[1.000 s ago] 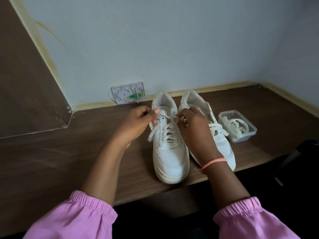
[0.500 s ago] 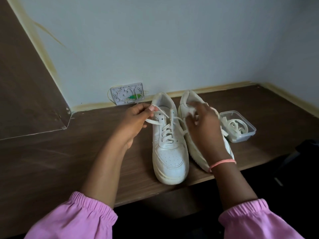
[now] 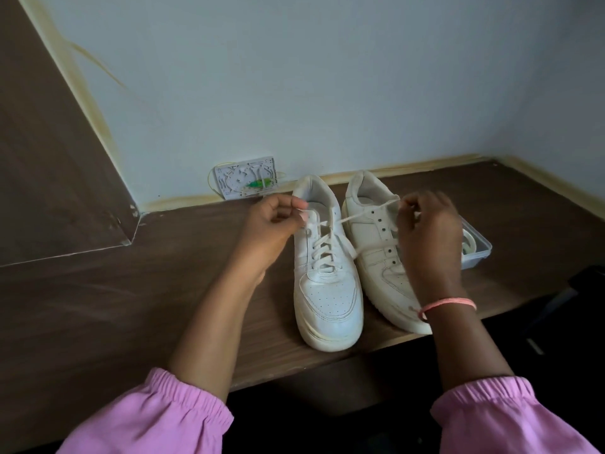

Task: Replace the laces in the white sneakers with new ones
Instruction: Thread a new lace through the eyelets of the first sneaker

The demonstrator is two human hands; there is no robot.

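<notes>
Two white sneakers stand side by side on the brown table, toes toward me. The left sneaker (image 3: 327, 290) carries a white lace (image 3: 322, 247) crossed through its eyelets. My left hand (image 3: 271, 231) pinches one lace end at the shoe's upper left. My right hand (image 3: 425, 237) pinches the other end, drawn taut across the right sneaker (image 3: 370, 231), whose eyelets show empty. A clear plastic box (image 3: 478, 253) holding coiled white laces sits behind my right hand, partly hidden.
A white wall plate (image 3: 245, 178) with a green part leans at the wall base behind the shoes. The table's front edge (image 3: 327, 365) runs just under the sneaker toes. A dark object (image 3: 586, 283) lies at the far right.
Both hands have moved apart and away from the tongue, pulling the lace ends outward. My right hand has shifted right, over the right sneaker.
</notes>
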